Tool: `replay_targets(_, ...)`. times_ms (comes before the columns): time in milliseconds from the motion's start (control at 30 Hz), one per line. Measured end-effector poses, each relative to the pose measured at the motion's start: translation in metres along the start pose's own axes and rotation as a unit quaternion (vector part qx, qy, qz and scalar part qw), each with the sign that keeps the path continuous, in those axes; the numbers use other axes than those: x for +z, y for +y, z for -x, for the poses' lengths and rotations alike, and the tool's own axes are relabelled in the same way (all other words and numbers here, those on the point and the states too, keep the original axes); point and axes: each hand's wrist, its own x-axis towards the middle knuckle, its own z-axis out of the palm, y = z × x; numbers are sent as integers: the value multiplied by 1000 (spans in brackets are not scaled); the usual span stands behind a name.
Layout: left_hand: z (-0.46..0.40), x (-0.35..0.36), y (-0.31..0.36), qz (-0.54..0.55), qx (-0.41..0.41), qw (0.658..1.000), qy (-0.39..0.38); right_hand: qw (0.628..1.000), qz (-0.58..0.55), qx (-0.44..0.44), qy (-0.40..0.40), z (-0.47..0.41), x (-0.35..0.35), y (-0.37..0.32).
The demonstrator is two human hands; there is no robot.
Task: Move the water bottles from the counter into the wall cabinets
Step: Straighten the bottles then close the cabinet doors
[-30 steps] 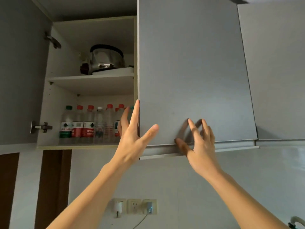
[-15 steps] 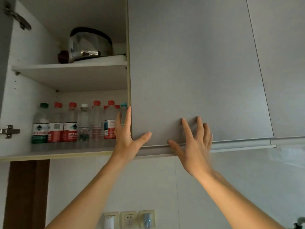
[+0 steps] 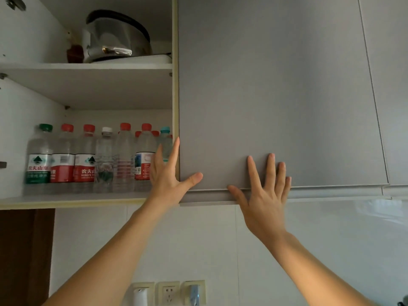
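Several water bottles (image 3: 84, 160) with red, green, white and teal caps stand in a row on the lower shelf (image 3: 66, 200) of the open left wall cabinet. Next to them hangs a closed grey cabinet door (image 3: 276, 85). My left hand (image 3: 170, 175) is spread at that door's left edge, fingers straight up along the edge and thumb lying on the door front. My right hand (image 3: 265, 195) is spread flat on the door's lower part, thumb at its bottom edge. Neither hand holds anything.
A steel cooker pot (image 3: 117, 38) sits on the upper shelf (image 3: 88, 66). Another closed grey door (image 3: 390, 85) is at the right. Wall sockets (image 3: 169, 292) with plugs lie below on the white wall. A dark brown panel (image 3: 24, 250) is at the lower left.
The view has drawn closer to the cabinet and shifted right. Both hands have stayed spread at the grey door, the right one settling flat on it.
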Motion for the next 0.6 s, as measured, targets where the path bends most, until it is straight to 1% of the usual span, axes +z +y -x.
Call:
replay_targets(67, 1, -1, 4, -61, -19, 998, 6, 1000, 17, 3, -14, 1, 0, 0)
replay_targets(167, 10, 2, 18, -148, -45, 987, 39, 999, 18, 5, -28, 1, -4, 1)
replay_targets(267, 17, -4, 31, -202, -67, 976, 33, 999, 2, 14, -47, 1, -10, -5)
replay_targets(333, 18, -15, 39, -213, -66, 974, 44, 998, -19, 14, -52, 5, -15, -11)
replay_targets(467, 41, -30, 52, -211, -49, 973, 78, 994, -87, -51, -48, 28, -23, -24)
replay_targets(600, 74, -52, 62, -249, -46, 963, 94, 975, -187, -90, -78, 57, -23, -53)
